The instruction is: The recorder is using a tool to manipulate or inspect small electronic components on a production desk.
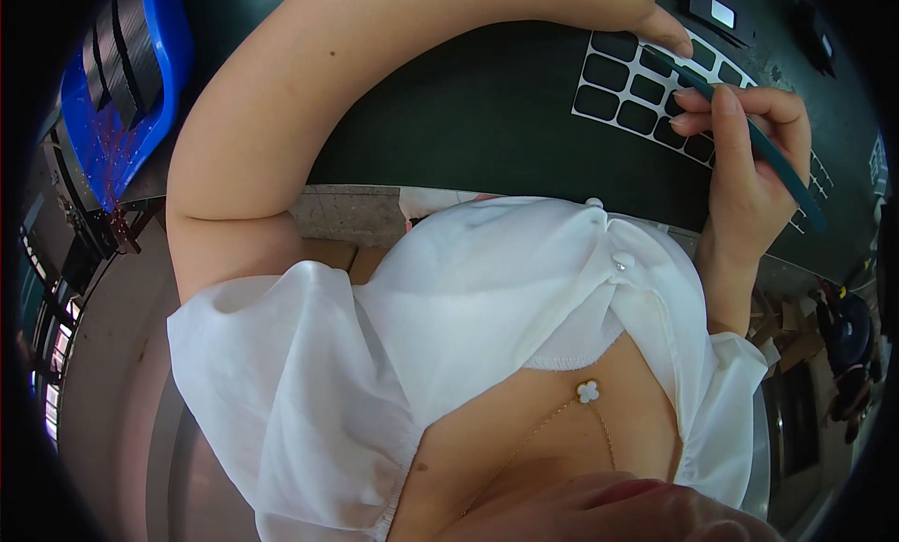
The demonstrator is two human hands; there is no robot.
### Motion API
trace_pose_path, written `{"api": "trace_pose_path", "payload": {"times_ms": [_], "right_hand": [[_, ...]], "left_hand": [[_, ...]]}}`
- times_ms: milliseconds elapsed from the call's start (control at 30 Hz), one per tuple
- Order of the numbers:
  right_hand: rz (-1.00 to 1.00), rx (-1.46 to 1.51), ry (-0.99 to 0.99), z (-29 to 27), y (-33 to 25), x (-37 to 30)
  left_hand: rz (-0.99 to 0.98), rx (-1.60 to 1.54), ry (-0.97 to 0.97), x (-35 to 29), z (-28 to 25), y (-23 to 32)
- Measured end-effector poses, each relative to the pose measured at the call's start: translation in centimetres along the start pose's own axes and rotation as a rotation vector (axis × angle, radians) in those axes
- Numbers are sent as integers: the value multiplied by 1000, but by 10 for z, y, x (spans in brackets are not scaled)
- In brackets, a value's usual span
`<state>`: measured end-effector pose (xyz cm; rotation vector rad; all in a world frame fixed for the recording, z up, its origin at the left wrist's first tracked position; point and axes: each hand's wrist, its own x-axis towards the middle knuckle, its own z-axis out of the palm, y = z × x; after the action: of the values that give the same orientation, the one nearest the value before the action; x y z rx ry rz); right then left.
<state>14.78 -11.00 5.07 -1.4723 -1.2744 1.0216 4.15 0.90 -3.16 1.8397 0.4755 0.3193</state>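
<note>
A white sheet (607, 76) with rows of dark rounded rectangles lies on the dark green table top. My left hand (655, 19) comes over it from the left and is cut off by the upper edge. One of its digits stretches down onto the sheet; the other fingers are out of sight. My right hand (760, 148) is closed round slim teal tweezers (785, 167), held slanted like a pen. Their narrow end points up and left over the dark rectangles, close to my left hand. Whether the tip touches the sheet I cannot tell.
A blue bin (169, 83) with dark strips (120, 59) stands at the far left. At the upper right lies a dark piece with a bright white window (722, 14). Cut leftover lattice (820, 174) lies right of my right hand. Cardboard boxes (794, 331) stand below the table.
</note>
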Motion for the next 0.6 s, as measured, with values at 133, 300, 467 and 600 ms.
{"api": "trace_pose_path", "payload": {"times_ms": [133, 300, 467, 600], "right_hand": [[-13, 3, -15, -1, 2, 0], [-71, 24, -42, 0, 5, -2], [-107, 48, -50, -1, 5, -4], [-76, 86, -7, -4, 4, -5]], "left_hand": [[-115, -78, -1, -7, -9, 17], [-84, -70, 11, -3, -4, 11], [-51, -65, 26, 2, 1, 4], [-36, -60, 41, 1, 3, 1]]}}
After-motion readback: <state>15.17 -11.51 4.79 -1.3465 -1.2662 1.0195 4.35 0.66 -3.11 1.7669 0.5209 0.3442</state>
